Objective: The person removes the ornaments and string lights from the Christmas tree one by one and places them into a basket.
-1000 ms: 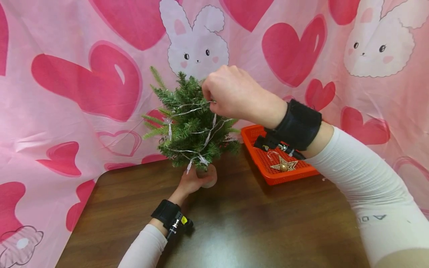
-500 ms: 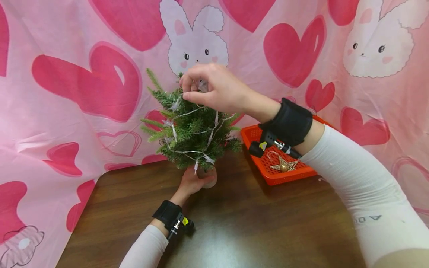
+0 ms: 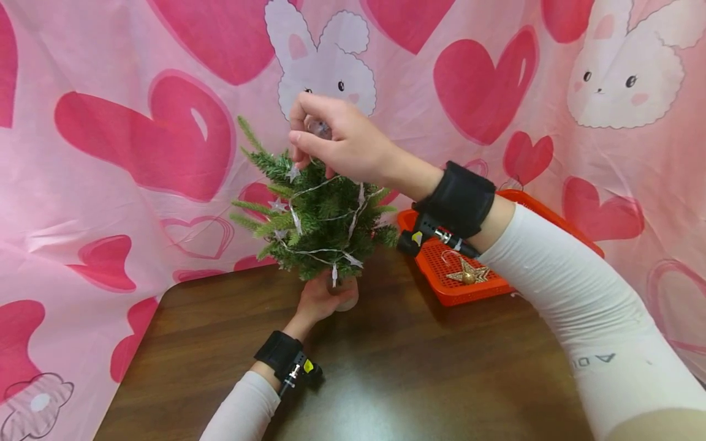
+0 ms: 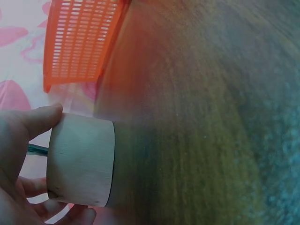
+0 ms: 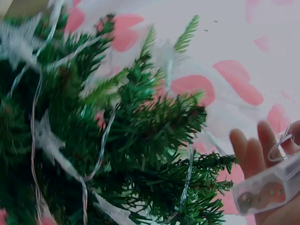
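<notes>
- Tree (image 3: 325,214), small and green, upright on the brown wooden table (image 3: 397,361); its lowest branches overhang the left hand.
- Left hand (image 3: 318,298): curled round the pale wooden base (image 4: 82,161) at the tree's foot, thumb at the upper edge, fingers on the opposite side. Thin green stem (image 4: 37,149) runs from the base, between thumb and fingers.
- Right hand (image 3: 347,138): raised at the treetop, fingers bent, holding a clear battery box (image 5: 265,187). Round cells show through its wall; a loop of thin wire beside it, against the fingers. Whether the thumb presses the box, cannot tell.
- Light string (image 3: 311,252): clear wire wound round the tree at several levels. Star-shaped lights (image 3: 277,206) among the left branches, two more low at the front, just above the left hand.
- Orange basket (image 3: 449,298): right of the tree, partly hidden by the right forearm. Gold star ornament (image 3: 478,274) lies inside, small gold ball over its lower part, thin white hook-shaped piece close by.
- Both wrists: black straps (image 3: 462,199), each with a small camera; white sleeves (image 3: 595,294) above.
- Pink cloth (image 3: 138,37) hangs behind, printed with hearts and white rabbits.
</notes>
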Demonstrator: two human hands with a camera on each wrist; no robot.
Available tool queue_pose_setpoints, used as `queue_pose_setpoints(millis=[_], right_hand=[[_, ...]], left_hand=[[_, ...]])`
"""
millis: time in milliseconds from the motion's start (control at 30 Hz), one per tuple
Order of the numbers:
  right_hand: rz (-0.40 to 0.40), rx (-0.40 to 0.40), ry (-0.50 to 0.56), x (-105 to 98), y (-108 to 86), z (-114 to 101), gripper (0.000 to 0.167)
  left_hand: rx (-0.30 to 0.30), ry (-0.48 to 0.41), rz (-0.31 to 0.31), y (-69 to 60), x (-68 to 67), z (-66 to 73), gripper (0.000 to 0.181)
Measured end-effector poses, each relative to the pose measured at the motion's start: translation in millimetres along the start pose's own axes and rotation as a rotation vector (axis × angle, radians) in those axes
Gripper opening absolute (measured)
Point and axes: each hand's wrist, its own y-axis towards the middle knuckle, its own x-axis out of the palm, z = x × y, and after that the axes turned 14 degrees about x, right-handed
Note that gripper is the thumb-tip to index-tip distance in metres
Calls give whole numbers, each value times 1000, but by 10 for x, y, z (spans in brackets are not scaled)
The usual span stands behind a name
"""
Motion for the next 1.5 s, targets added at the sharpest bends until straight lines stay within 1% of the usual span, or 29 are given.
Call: queue_pose_setpoints(millis=[100,200,300,367,433,500,567,600,667,733,767,800,833,867,900,967,1000,1100,1233,1300,1400,1500], right_hand=[[65,-65,-204,6,15,-29,6],[96,-90,-422,-5,33,-70,15],[74,-104,-631,-20,64,-115,23],[48,-98,-753,-19,87,-150,26],[32,-76,-849,-12,103,-184,32],[29,-47,-915,3,114,-212,35],[41,-32,-972,14,118,-233,36],[49,-28,-994,18,121,-241,36],[69,-33,-1020,26,126,-242,31],[80,-39,-1033,24,128,-239,24],[83,-41,-1034,22,130,-234,24],[81,-43,-1030,18,130,-229,22],[80,-49,-1026,13,131,-220,21],[73,-51,-1018,8,131,-215,19],[65,-51,-1009,1,130,-210,17],[48,-42,-977,-7,130,-197,13],[41,-36,-959,-11,131,-190,12],[28,-10,-906,-18,134,-170,13],[14,13,-858,-35,134,-146,16],[7,8,-839,-45,134,-135,15],[12,-14,-819,-60,136,-122,14],[45,-27,-806,-75,134,-124,15]], left_hand=[[11,-21,20,-10,-11,30,68],[38,-35,40,-17,-30,56,74],[73,-17,51,-13,-30,56,84],[82,38,49,-25,-25,53,87],[71,89,45,-40,-15,52,88],[56,131,43,-58,-9,55,87],[44,128,39,-72,-13,69,86],[71,116,51,-63,-3,41,86],[112,31,61,-46,-23,14,84],[134,-95,35,-25,-65,-18,82],[136,-157,14,-15,-85,-44,80],[125,-209,-4,-10,-106,-68,80],[93,-253,-30,-14,-141,-60,80],[67,-267,-55,-19,-160,-66,79],[42,-272,-78,-21,-176,-71,79],[6,-247,-107,-32,-192,-81,78],[-4,-231,-112,-37,-192,-79,79],[-22,-207,-118,-43,-180,-80,70],[-28,-201,-108,-37,-158,-76,61],[-25,-192,-108,-34,-151,-77,60],[-32,-175,-115,-39,-149,-65,63],[-29,-167,-116,-38,-149,-56,68]])
